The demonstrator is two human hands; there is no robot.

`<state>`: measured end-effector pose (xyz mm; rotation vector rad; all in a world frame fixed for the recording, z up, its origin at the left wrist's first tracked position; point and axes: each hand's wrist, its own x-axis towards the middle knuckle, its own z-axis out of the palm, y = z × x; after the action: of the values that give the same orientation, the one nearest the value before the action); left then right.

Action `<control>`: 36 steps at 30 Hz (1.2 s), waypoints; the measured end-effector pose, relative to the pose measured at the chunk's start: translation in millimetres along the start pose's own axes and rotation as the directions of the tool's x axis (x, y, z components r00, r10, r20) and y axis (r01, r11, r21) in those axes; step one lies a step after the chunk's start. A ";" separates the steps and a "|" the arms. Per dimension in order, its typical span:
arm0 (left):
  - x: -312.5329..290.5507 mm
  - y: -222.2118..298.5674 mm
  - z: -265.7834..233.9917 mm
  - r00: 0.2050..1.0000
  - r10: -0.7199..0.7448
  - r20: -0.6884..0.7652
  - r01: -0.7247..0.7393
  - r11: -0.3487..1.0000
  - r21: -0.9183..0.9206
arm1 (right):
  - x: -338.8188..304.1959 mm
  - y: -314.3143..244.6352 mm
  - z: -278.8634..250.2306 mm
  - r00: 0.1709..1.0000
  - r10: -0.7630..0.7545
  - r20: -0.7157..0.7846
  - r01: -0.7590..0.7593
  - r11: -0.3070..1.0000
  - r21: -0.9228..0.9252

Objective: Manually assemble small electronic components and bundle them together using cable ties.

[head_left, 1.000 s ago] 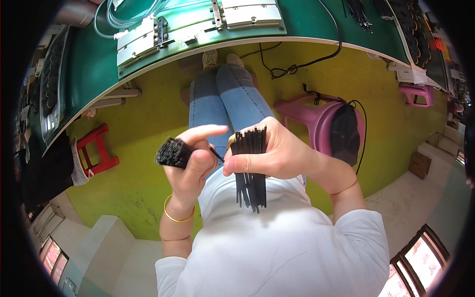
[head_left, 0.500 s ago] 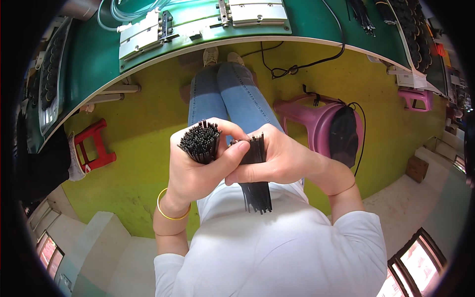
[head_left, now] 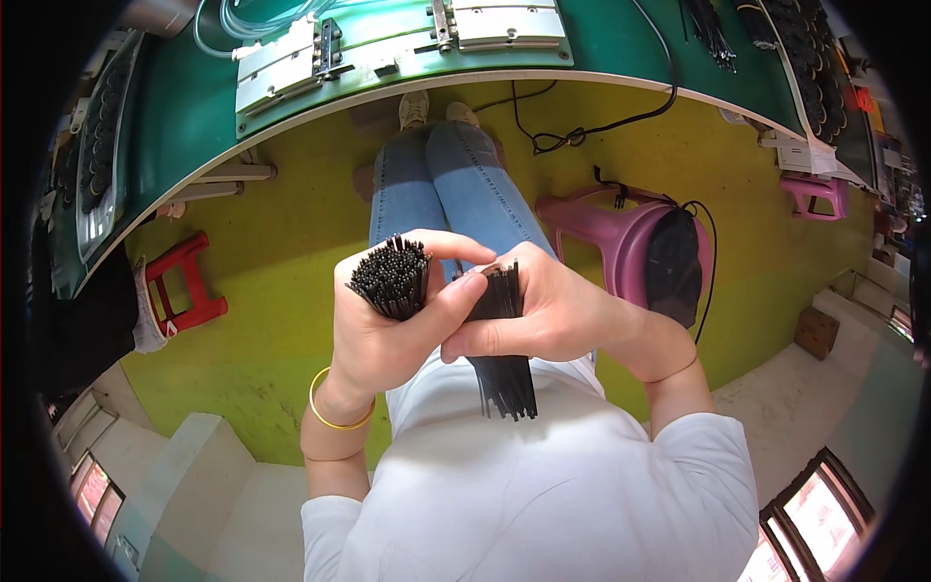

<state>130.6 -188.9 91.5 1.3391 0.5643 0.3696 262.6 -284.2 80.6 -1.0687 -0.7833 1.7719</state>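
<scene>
In my left hand [head_left: 373, 349] a thick, round bundle of thin black wires [head_left: 390, 279] is wrapped, its cut ends facing up. A flatter bunch of black wires [head_left: 504, 386] is pinched in my right hand [head_left: 562, 308], with its longer ends hanging below the hand, in front of my white shirt. The left thumb and index finger reach over to the upper ends of the right bunch; whether they touch a single wire is too small to tell. Both hands meet above my lap.
Ahead is a green worktable [head_left: 621, 44] with a metal fixture [head_left: 509, 24], clear tubing [head_left: 252, 21] and more black wires [head_left: 713, 39]. A pink stool [head_left: 621, 247] with a black bag [head_left: 674, 267] stands right, a red stool [head_left: 199, 286] left. A black cable [head_left: 558, 141] hangs from the table.
My left index finger has straightened and lifted slightly away from the thumb. The right bunch's lower ends have shifted a little to the right. Both hands stay in place.
</scene>
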 end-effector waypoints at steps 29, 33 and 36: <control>7.9 -10.4 -11.9 0.986 -0.047 0.158 0.076 0.980 -0.185 | 0.1 -0.4 2.6 0.996 0.037 0.081 -0.038 0.999 0.017; 8.2 -11.5 -13.8 0.983 -0.076 0.170 0.111 0.972 -0.206 | 0.4 1.0 2.2 0.996 0.044 0.079 -0.046 0.999 0.018; 8.9 -11.7 -16.2 0.976 -0.088 0.197 0.121 0.980 -0.157 | 0.2 2.1 1.8 0.996 0.033 0.078 -0.035 0.999 0.021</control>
<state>127.6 -173.3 76.4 1.1615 0.4324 0.1955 260.1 -285.0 79.5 -1.0086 -0.7950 1.8564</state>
